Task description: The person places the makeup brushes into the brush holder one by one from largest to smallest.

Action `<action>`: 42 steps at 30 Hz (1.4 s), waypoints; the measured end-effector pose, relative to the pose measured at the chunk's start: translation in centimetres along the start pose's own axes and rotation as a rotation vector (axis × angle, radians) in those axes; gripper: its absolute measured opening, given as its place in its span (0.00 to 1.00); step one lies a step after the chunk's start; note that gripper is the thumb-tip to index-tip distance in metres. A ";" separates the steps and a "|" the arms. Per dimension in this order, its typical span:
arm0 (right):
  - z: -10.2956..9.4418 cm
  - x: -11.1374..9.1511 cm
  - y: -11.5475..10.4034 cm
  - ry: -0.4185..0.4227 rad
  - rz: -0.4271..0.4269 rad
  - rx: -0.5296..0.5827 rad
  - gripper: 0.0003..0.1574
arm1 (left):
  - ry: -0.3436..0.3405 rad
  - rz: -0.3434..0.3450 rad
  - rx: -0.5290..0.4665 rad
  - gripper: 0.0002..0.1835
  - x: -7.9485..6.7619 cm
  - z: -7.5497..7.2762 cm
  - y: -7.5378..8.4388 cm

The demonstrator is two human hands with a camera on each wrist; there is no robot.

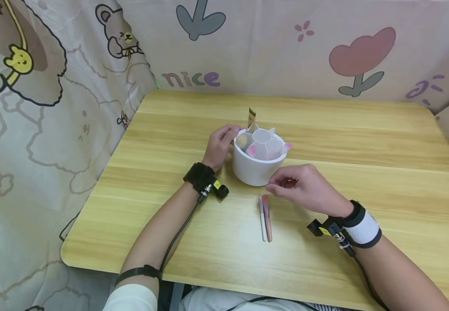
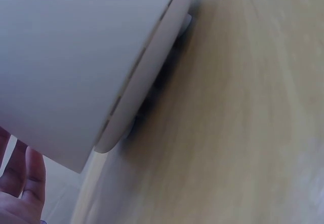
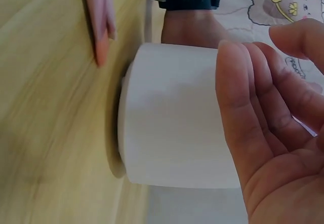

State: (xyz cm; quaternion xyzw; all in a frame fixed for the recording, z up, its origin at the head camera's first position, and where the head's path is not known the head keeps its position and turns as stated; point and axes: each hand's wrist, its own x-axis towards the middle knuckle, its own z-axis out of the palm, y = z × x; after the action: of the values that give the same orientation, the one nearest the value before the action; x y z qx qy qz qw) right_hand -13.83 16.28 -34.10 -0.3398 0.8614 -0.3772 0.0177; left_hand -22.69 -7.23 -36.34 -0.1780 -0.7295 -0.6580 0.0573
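A white round pot with inner compartments stands on the table, makeup brushes in it. Pink bristles, a pale round tip and a gold-and-dark piece show at its top. My left hand holds the pot at its left rim, its fingers bent there. In front of the pot's lower right side is my right hand, loosely curled and holding nothing. The right wrist view shows its thumb apart from the fingers. Two makeup brushes lie side by side near it.
The wooden table has rounded corners, its front edge close to my body. Printed cloth hangs behind and at the left. Cables run along both forearms from the wrist cameras.
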 end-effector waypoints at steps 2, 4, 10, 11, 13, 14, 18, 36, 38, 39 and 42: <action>0.2 0.1 0.1 -0.028 0.009 0.002 0.03 | 0.001 0.000 0.000 0.17 0.0 -0.1 -0.1; 0.4 0.2 0.2 -0.067 0.032 0.030 0.05 | 0.004 -0.003 -0.006 0.18 0.2 -0.1 -0.5; 1.3 0.2 0.8 -0.192 0.104 0.154 0.10 | 0.014 -0.003 -0.036 0.18 1.1 0.0 -3.3; 1.4 0.2 0.9 -0.203 0.108 0.162 0.10 | 0.015 0.001 -0.039 0.18 1.1 0.0 -3.5; 1.6 0.1 1.1 -0.216 0.115 0.153 0.10 | 0.015 0.007 -0.045 0.19 1.2 0.1 -3.8; 1.7 0.1 1.2 -0.219 0.117 0.147 0.10 | 0.014 0.012 -0.048 0.19 1.2 0.1 -3.8; 1.9 -0.1 1.4 -0.226 0.131 0.097 0.06 | 0.014 0.024 -0.047 0.19 1.3 0.2 -3.9; 2.6 0.0 1.6 -0.336 0.202 -0.085 0.09 | 0.018 0.013 -0.039 0.19 1.1 0.1 -3.6; 2.6 0.0 1.6 -0.338 0.204 -0.086 0.09 | 0.021 0.010 -0.035 0.19 1.1 0.1 -3.6; 2.6 0.0 1.6 -0.340 0.205 -0.086 0.10 | 0.021 0.008 -0.033 0.19 1.1 0.1 -3.6; 2.6 0.1 1.7 -0.346 0.210 -0.089 0.10 | 0.021 -0.001 -0.033 0.19 1.1 0.0 -3.5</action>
State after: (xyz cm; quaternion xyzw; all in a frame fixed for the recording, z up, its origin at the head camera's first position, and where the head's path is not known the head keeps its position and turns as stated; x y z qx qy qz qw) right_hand -14.09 15.43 -37.02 -0.3085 0.8919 -0.2709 0.1897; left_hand -24.88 -7.24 -39.33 -0.1719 -0.7179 -0.6718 0.0616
